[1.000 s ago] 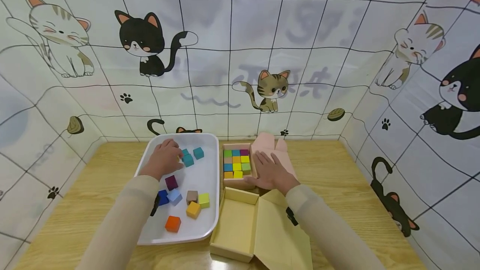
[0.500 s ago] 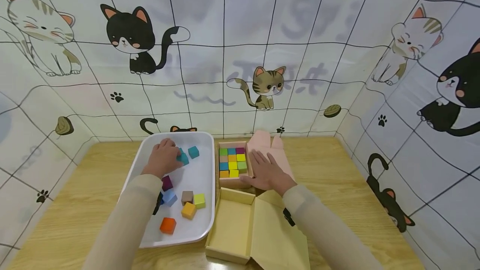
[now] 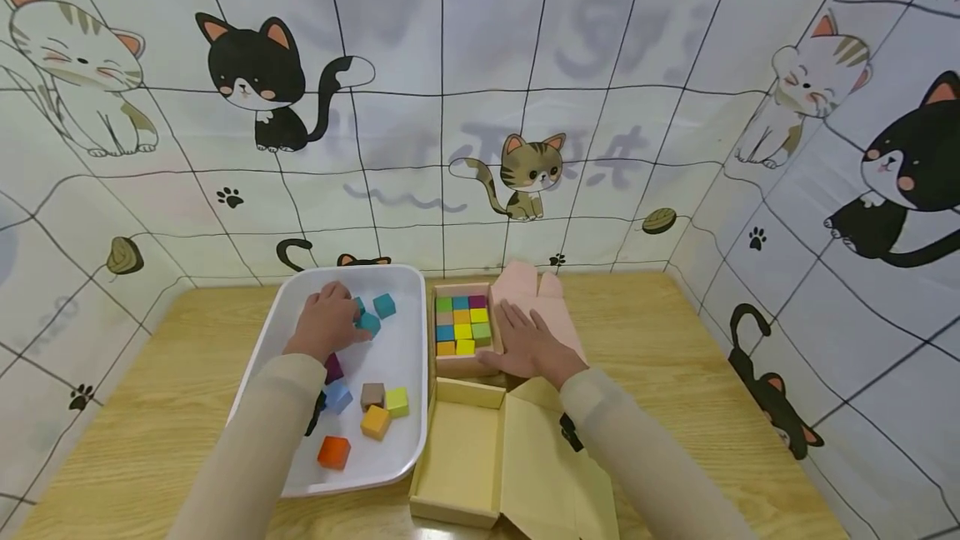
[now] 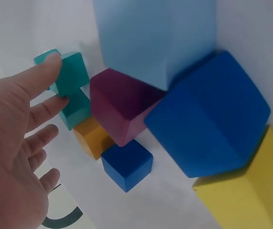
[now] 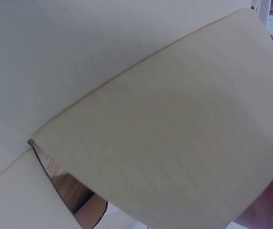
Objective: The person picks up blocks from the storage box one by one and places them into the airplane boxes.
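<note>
Sleeves [image 3: 243, 452]: pale; the left one crosses the white tray [image 3: 401, 357], the right one crosses the yellow lid [image 3: 555, 482].
Yellow box [image 3: 461, 452]: open on the table [image 3: 637, 340], beside the tray, its lid laid out to the right.
Near blocks: in the tray, a red-orange block [image 3: 333, 452]; then an orange block [image 3: 376, 422], a brown block [image 3: 372, 395] and a lime block [image 3: 397, 402] bunched together.
Middle blocks: a light blue block [image 3: 338, 397] and a maroon block [image 3: 333, 368]; the left wrist view adds a dark blue block [image 4: 207, 114], mostly hidden by the arm from above.
Right hand [image 3: 528, 347]: flat, fingers straight, resting on the pink flap [image 3: 551, 307] with the thumb over the box edge; it holds nothing and stays put through the last second.
Pink box [image 3: 461, 367]: coloured blocks [image 3: 462, 325] packed in rows, the same as a second ago.
Left hand [image 3: 324, 322]: in the tray, well apart from the right; thumb and forefinger lie about a teal block [image 3: 368, 323]. Whether they pinch it I cannot tell.
Change: the left hand now sits closer to the teal blocks, covering more of them and of the maroon one. The work, I judge, has settled on teal; nothing looks lifted.
Wall sheet [image 3: 405, 132]: cat-printed, behind everything.
</note>
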Motion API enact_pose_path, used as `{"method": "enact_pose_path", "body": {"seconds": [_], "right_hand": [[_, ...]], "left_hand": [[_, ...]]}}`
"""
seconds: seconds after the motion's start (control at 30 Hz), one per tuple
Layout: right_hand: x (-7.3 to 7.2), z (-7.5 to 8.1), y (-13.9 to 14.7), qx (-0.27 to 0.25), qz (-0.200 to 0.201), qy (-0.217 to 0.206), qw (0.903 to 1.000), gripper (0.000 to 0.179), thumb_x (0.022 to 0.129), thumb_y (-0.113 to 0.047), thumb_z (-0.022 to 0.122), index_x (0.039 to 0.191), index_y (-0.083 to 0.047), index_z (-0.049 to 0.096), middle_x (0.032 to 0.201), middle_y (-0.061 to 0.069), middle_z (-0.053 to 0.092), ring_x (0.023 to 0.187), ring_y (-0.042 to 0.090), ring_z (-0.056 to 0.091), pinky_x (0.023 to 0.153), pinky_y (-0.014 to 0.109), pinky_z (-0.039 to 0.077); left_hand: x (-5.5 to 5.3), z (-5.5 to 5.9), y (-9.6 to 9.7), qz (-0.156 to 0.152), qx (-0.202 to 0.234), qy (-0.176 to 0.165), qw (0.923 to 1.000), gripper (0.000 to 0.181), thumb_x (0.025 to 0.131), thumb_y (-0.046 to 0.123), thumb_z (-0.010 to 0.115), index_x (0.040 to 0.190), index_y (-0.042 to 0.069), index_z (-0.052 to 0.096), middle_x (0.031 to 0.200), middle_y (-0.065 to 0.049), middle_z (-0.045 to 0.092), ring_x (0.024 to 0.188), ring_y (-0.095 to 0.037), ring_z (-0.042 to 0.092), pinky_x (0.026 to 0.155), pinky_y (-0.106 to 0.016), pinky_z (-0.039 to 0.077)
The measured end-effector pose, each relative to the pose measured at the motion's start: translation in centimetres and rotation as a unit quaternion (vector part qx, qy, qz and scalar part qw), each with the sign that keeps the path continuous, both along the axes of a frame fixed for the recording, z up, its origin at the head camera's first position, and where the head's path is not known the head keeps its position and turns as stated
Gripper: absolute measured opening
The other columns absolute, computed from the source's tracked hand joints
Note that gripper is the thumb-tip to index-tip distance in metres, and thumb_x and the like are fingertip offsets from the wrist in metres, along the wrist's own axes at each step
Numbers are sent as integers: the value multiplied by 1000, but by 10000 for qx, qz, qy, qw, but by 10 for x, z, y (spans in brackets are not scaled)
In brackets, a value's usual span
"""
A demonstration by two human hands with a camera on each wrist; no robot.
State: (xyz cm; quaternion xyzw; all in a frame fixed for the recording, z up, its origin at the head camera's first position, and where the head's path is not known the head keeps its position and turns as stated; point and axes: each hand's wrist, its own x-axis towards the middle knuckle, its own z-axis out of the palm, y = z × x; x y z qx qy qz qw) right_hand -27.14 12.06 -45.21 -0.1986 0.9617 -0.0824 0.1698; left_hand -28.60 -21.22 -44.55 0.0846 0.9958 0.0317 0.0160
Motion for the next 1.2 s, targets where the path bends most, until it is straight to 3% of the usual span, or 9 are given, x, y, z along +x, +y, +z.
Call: {"method": "enact_pose_path", "body": {"seconds": [0.3, 0.67, 0.87, 1.07, 1.2], "right_hand": [[3, -1, -5, -25, 5, -88, 10000, 92, 95, -64, 37, 156, -7, 1, 165, 11, 0, 154, 26, 3, 124, 51, 1], [4, 4, -5, -139, 89, 9, 9999, 92, 95, -64, 37, 156, -5, 2, 165, 12, -1, 154, 28, 3, 124, 53, 1], [4, 2, -2, -78, 46, 150, 9998, 93, 94, -66, 37, 156, -7, 3, 165, 10, 0, 154, 26, 4, 124, 52, 1], [7, 7, 1, 108, 115, 332, 9993, 91, 95, -66, 36, 156, -7, 6, 165, 12, 4, 154, 27, 6, 124, 52, 3], [8, 7, 2, 151, 128, 349, 9992, 90, 95, -65, 36, 156, -6, 6, 165, 12, 4, 154, 28, 7, 124, 53, 4]], "left_hand": [[2, -4, 2, 6, -406, 192, 9990, 44, 82, 47, 73, 85, 3, 70, 107, -17, 55, 113, -35, 41, 103, -56, 40], [-1, -2, 7, -19, -495, 92, 9987, 36, 83, 32, 70, 96, -1, 72, 127, -19, 56, 125, -37, 40, 111, -59, 35], [0, 19, 11, -172, -293, 281, 9990, 31, 82, 35, 67, 84, 5, 74, 128, -16, 56, 128, -35, 39, 111, -58, 35], [4, 49, 20, -442, 137, 494, 9977, 29, 83, 33, 66, 90, 7, 75, 132, -16, 56, 140, -37, 32, 115, -59, 29], [6, 63, 31, -717, 286, 607, 9952, 29, 82, 34, 67, 92, 8, 74, 135, -15, 55, 144, -37, 28, 117, -60, 26]]}}
